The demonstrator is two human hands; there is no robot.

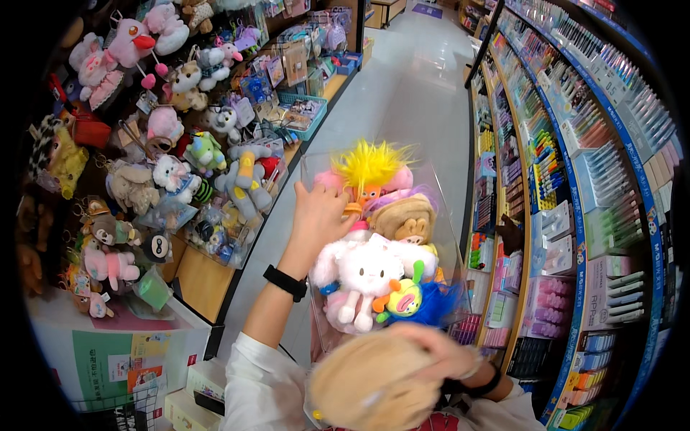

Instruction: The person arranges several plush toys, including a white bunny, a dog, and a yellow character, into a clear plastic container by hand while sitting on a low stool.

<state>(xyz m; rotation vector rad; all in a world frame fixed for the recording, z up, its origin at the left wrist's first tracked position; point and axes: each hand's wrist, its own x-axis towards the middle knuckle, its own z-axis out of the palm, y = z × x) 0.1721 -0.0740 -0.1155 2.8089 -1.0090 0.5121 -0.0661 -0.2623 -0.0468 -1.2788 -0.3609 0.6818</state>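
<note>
A clear plastic bin [447,215] filled with plush toys stands before me in the aisle. My left hand [323,213] reaches over its left side, thumb and fingers by the plush toy with spiky yellow hair [372,164]; whether it grips anything cannot be told. A white fluffy plush [369,272] and a yellow-faced plush with blue hair [404,299] lie at the near end, a brown plush [404,215] at the right. Close to my body, my right hand [436,350] is on a blurred beige fluffy item [372,377], its fingers over the top right; its underside is hidden.
At the left, plush keychains [178,175] hang over a wooden shelf [202,280]. Curved shelves of pens [544,161] line the right side. A teal basket [310,121] sits farther along on the left. Grey floor [404,81] runs between them.
</note>
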